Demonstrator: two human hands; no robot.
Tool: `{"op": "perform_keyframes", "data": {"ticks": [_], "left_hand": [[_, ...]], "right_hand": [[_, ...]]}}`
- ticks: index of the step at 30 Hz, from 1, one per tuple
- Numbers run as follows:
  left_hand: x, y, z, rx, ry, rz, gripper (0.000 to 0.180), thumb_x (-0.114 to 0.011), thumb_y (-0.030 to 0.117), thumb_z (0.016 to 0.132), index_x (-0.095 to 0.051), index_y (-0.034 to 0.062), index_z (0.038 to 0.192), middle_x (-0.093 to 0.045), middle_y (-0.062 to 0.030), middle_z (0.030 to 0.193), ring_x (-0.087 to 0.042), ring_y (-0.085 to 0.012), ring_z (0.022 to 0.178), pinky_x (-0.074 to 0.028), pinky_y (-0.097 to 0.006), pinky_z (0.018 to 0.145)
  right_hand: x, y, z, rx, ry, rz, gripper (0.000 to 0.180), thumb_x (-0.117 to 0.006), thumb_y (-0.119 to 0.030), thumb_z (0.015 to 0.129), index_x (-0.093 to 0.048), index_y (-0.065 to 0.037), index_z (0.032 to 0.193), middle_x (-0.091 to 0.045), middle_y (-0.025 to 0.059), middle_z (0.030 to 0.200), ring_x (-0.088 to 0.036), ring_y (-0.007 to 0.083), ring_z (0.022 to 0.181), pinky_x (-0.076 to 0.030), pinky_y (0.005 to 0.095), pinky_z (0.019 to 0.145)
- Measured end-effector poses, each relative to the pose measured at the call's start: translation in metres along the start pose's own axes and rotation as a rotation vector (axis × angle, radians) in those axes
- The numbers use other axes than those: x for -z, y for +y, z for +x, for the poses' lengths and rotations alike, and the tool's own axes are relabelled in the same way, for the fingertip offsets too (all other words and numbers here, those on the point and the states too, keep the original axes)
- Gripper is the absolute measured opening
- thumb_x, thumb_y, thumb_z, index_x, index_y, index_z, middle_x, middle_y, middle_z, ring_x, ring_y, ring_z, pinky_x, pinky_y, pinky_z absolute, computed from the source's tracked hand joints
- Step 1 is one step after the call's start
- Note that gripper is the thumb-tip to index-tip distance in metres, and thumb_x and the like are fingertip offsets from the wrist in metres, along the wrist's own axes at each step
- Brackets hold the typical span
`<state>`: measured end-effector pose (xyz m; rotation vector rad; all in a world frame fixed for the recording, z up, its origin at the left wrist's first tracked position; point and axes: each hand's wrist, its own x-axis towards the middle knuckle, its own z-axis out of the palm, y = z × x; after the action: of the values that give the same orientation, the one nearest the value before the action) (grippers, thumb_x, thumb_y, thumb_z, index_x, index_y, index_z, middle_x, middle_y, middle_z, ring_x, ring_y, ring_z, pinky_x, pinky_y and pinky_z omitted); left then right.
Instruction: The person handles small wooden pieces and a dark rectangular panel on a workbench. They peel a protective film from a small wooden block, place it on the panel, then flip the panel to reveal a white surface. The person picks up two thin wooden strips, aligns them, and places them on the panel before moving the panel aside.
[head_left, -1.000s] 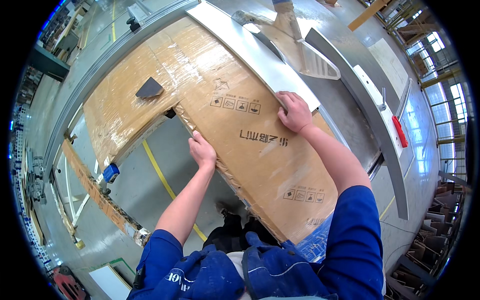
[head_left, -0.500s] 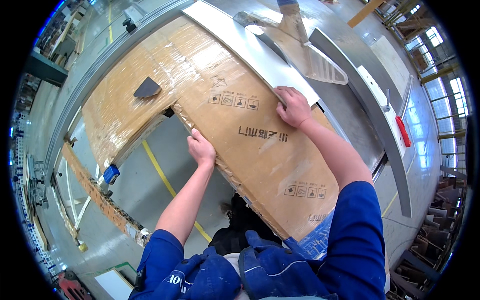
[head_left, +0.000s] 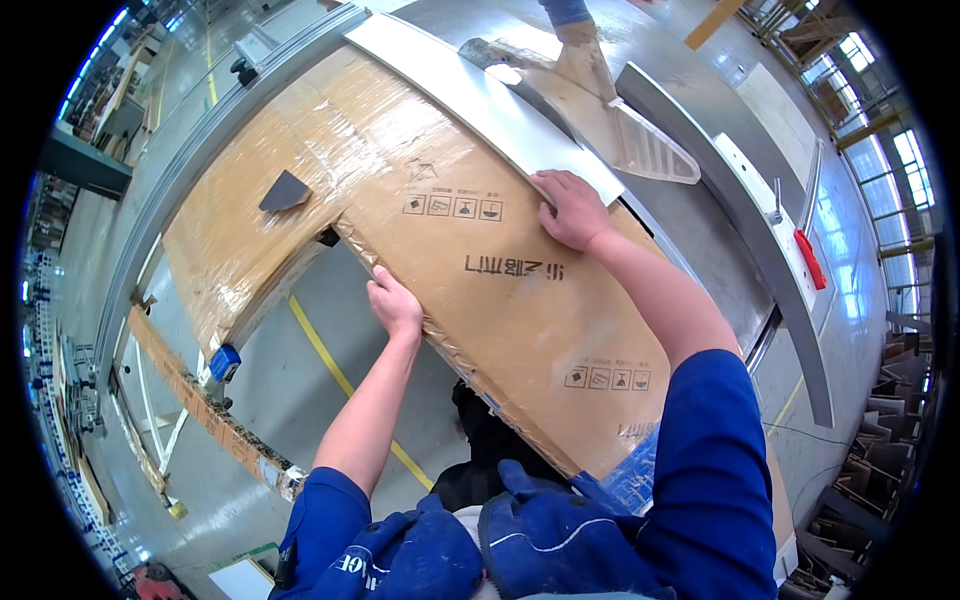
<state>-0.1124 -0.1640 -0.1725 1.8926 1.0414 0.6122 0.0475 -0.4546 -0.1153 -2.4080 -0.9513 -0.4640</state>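
A long white panel (head_left: 480,105) lies along the far right side of a cardboard-covered work surface (head_left: 500,300). My right hand (head_left: 575,210) is closed over the panel's edge close to its near end, with the palm above the cardboard. At the inner left edge of that surface, my left hand (head_left: 395,303) grips the wrapped rim, thumb uppermost; its other fingers are partly hidden. A small dark angular piece (head_left: 286,191) rests on the film-wrapped cardboard to the far left. Past the panel stands a clear plastic guard (head_left: 650,145) over a grey metal table.
A curved-looking grey rail (head_left: 740,200) with a red handle (head_left: 810,260) stands at the right. A blue tape measure (head_left: 224,362) hangs at the left corner of the cardboard. Stacked boards (head_left: 870,450) fill the far right. A yellow line (head_left: 325,345) crosses the floor.
The white panel, the cardboard-covered surface and both hands appear slightly farther left; the view itself has also shifted a little. Both hands keep the same holds.
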Motion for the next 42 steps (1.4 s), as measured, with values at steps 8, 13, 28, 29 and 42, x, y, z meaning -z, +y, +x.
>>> {"op": "perform_keyframes", "data": {"ticks": [8,13,28,29,42], "left_hand": [[-0.003,-0.004,0.000,0.004,-0.004,0.028,0.061,-0.037,0.047,0.111,-0.058,-0.0094,0.099,-0.067,-0.0339,0.101,-0.064,-0.0512,0.100,-0.048,-0.056,0.090],[-0.002,-0.005,0.001,0.007,-0.013,0.030,0.061,-0.037,0.047,0.111,-0.059,-0.0093,0.100,-0.068,-0.0336,0.102,-0.064,-0.0513,0.101,-0.047,-0.056,0.091],[-0.001,-0.003,0.000,-0.004,-0.012,0.019,0.061,-0.036,0.047,0.111,-0.058,-0.0089,0.098,-0.067,-0.0335,0.101,-0.063,-0.0508,0.100,-0.047,-0.055,0.091],[-0.001,-0.002,-0.001,-0.002,-0.007,0.029,0.061,-0.036,0.047,0.111,-0.058,-0.0089,0.098,-0.067,-0.0335,0.101,-0.063,-0.0509,0.100,-0.047,-0.055,0.090],[0.008,0.008,0.003,0.053,-0.063,0.152,0.062,-0.034,0.048,0.111,-0.060,-0.0074,0.105,-0.068,-0.0351,0.108,-0.063,-0.0518,0.107,-0.047,-0.057,0.093]], "right_hand": [[0.000,0.002,-0.004,-0.019,0.005,-0.013,0.042,-0.062,-0.012,0.086,-0.063,-0.009,0.128,-0.066,0.0089,0.131,-0.061,0.0290,0.122,-0.050,0.0417,0.106],[0.001,0.000,-0.002,-0.021,-0.012,-0.018,0.042,-0.062,-0.012,0.085,-0.064,-0.007,0.127,-0.066,0.0091,0.131,-0.062,0.0289,0.122,-0.050,0.0413,0.106],[0.001,-0.001,0.001,0.055,0.073,0.011,0.039,-0.064,-0.009,0.082,-0.066,-0.004,0.121,-0.070,0.0134,0.122,-0.066,0.0319,0.114,-0.054,0.0419,0.099],[0.002,-0.002,-0.002,0.055,0.080,0.015,0.039,-0.064,-0.008,0.081,-0.066,-0.004,0.120,-0.070,0.0132,0.121,-0.066,0.0317,0.113,-0.054,0.0420,0.099],[0.010,-0.006,0.000,0.037,0.047,0.067,0.044,-0.063,-0.006,0.078,-0.065,0.000,0.122,-0.068,0.0159,0.124,-0.063,0.0335,0.117,-0.050,0.0427,0.103]]}}
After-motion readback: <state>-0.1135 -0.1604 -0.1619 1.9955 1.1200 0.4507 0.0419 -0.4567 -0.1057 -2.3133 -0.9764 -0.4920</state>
